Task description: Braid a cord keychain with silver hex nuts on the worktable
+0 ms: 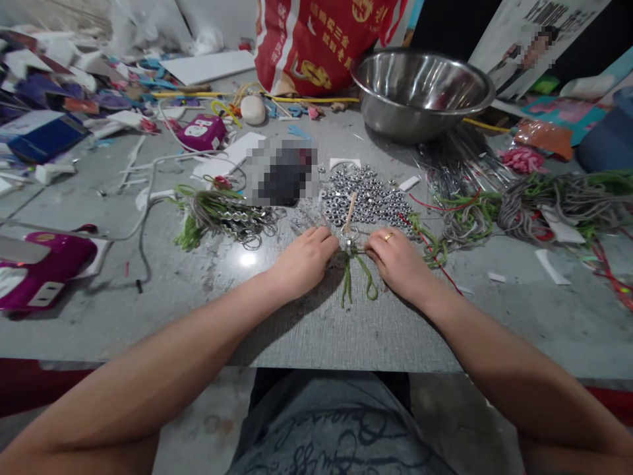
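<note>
My left hand (311, 254) and my right hand (398, 260) face each other low over the table, fingers pinched. Each seems closed on an end of a thin cord running to a knot between them; the fingertips partly hide it. At that knot sits a small silver metal bead (349, 243), with a ring-like loop just above it. Two loops of green cord (370, 287) hang from it toward me. A thin wooden stick (351, 210) stands up behind the bead. Just beyond my hands, many loose silver beads (363, 188) are spread on the table.
Finished-looking cord bundles (222, 214) lie left; green and grey cords (475, 214) lie right. A steel bowl (420, 99) and red bag (316, 46) stand behind. Purple power strips (49, 267) with a cable are left. The table's front edge (321, 364) is close to me.
</note>
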`<state>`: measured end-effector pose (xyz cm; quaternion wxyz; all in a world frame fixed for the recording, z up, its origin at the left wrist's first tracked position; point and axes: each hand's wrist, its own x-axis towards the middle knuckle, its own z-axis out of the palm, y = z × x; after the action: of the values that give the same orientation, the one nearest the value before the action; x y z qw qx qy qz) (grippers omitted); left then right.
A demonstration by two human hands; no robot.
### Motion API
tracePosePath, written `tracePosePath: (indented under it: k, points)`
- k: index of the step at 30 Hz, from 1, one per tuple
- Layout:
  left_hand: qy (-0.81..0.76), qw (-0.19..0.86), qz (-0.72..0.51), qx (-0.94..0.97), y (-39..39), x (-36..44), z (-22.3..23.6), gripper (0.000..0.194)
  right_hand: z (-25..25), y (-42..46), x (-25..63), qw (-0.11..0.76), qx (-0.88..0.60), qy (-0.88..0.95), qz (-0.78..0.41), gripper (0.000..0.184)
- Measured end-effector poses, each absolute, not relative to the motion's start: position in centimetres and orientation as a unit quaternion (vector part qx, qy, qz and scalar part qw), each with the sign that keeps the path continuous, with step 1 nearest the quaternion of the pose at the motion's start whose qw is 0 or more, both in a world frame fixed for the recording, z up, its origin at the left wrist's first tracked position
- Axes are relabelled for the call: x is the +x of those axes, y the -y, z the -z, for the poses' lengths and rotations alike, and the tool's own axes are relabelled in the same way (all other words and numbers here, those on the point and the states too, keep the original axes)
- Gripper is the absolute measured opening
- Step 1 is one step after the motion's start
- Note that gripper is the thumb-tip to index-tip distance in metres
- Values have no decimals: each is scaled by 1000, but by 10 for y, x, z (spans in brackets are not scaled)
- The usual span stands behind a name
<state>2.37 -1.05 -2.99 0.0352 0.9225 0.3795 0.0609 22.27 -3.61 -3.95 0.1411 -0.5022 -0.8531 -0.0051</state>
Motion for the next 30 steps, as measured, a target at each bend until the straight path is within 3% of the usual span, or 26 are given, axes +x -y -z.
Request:
tracePosePath:
  k: [9, 18, 30]
  points:
    - [-425, 68, 3, 903, 13, 18, 20, 22, 31, 41, 225, 87, -511, 855, 20, 27]
    - [-506, 98, -30, 857, 24, 32, 21, 31, 33, 46, 210, 125, -566, 811, -73, 22]
    - [-512, 107, 32, 851, 19, 34, 17, 26, 25, 48, 203, 6, -612, 786, -89, 23]
